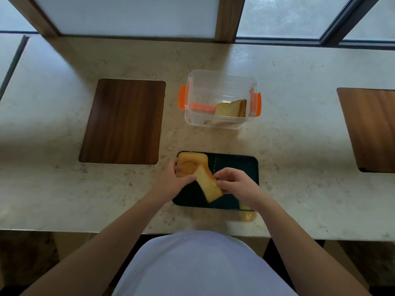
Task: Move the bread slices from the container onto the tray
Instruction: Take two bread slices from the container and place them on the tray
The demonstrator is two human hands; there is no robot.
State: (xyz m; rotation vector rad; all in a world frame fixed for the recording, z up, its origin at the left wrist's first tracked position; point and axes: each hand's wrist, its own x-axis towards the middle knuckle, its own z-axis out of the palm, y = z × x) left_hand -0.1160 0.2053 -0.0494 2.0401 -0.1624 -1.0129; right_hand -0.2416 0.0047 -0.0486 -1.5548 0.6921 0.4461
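A dark tray (239,165) lies near the counter's front edge. At the tray's far left corner lies a bread slice (192,160), and my left hand (171,178) rests against it. Both hands hold a second bread slice (208,183), tilted above the tray: my left hand touches its left side, my right hand (237,184) pinches its right edge. Behind the tray stands a clear plastic container (213,86) with orange clips. Inside it, remaining bread slices (232,108) lean against the right wall.
A dark wooden board (124,122) is set into the counter at left, and another wooden board (372,129) at right. Something yellowish (248,214) lies partly hidden under my right wrist at the tray's front right corner. Window frames run behind the counter.
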